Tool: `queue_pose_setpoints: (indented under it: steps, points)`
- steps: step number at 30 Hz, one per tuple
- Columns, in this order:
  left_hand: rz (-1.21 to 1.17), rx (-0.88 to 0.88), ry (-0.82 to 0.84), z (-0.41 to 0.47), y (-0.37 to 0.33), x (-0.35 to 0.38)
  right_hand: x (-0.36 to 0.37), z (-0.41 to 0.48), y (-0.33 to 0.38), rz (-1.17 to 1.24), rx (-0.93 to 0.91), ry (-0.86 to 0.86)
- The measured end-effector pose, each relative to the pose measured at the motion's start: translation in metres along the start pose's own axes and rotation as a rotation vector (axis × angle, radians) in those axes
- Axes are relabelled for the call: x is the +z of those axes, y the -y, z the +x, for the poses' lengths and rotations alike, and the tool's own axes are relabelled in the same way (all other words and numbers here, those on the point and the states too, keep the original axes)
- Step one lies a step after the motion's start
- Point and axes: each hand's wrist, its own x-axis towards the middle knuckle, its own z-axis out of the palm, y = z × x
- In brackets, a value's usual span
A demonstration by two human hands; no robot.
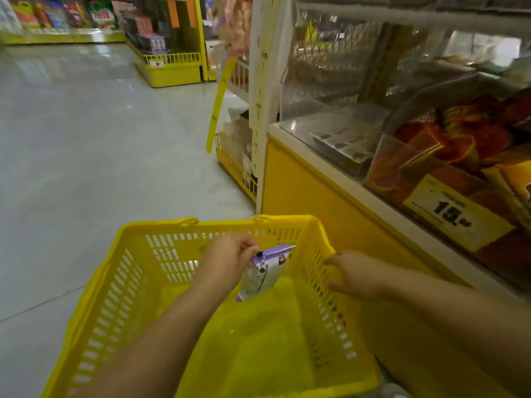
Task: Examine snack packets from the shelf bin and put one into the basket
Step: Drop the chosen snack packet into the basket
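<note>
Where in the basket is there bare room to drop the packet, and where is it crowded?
The basket floor is bare from slotted left wall to right wall, straight below the purple packet the left hand pinches. Tighter along the right rim, where the right hand grips. The shelf bin is crowded with orange packets.

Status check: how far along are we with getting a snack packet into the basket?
Done: a packet has been picked and is away from the shelf bin. In hand: the left hand pinches its top edge, dangling it inside the yellow basket, whose right rim the right hand holds. Left: let go so the packet drops onto the basket's floor.
</note>
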Motion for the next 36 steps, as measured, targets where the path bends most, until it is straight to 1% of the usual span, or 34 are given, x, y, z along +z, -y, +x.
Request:
queue_pose_setpoints:
  steps: [2,4,7,10,12,15,18,23,28,31,33,36]
  points:
    - [0.060,-0.067,-0.028,0.003,0.021,0.012,0.011,0.009,-0.004,-0.139,-0.014,-0.001]
    - [0.170,-0.107,-0.032,0.007,0.041,0.026,0.020,0.018,-0.007,-0.211,-0.047,-0.034]
    - [0.272,-0.210,0.019,0.011,0.071,0.048,0.030,0.030,-0.013,-0.190,-0.101,-0.110]
    - [0.313,-0.309,0.117,0.011,0.093,0.070,0.043,0.035,-0.020,-0.164,-0.138,-0.166]
    - [0.255,-0.357,0.178,0.011,0.103,0.083,0.049,0.035,-0.025,-0.145,-0.158,-0.208]
    - [0.073,-0.412,0.249,0.014,0.107,0.107,0.054,0.037,-0.029,-0.113,-0.189,-0.269]
    - [0.028,-0.462,0.376,0.017,0.103,0.133,0.058,0.038,-0.030,-0.079,-0.205,-0.313]
    - [0.090,-0.462,0.523,0.004,0.108,0.161,0.062,0.040,-0.034,-0.039,-0.232,-0.357]
    - [0.094,-0.467,0.565,0.003,0.110,0.162,0.063,0.040,-0.037,-0.003,-0.243,-0.363]
    - [0.119,-0.384,0.605,0.004,0.101,0.156,0.057,0.039,-0.036,0.001,-0.249,-0.291]
    - [0.124,-0.340,0.602,0.005,0.090,0.147,0.047,0.033,-0.036,0.017,-0.247,-0.224]
    - [0.117,-0.268,0.532,0.008,0.062,0.129,0.026,0.012,-0.034,-0.012,-0.235,-0.163]
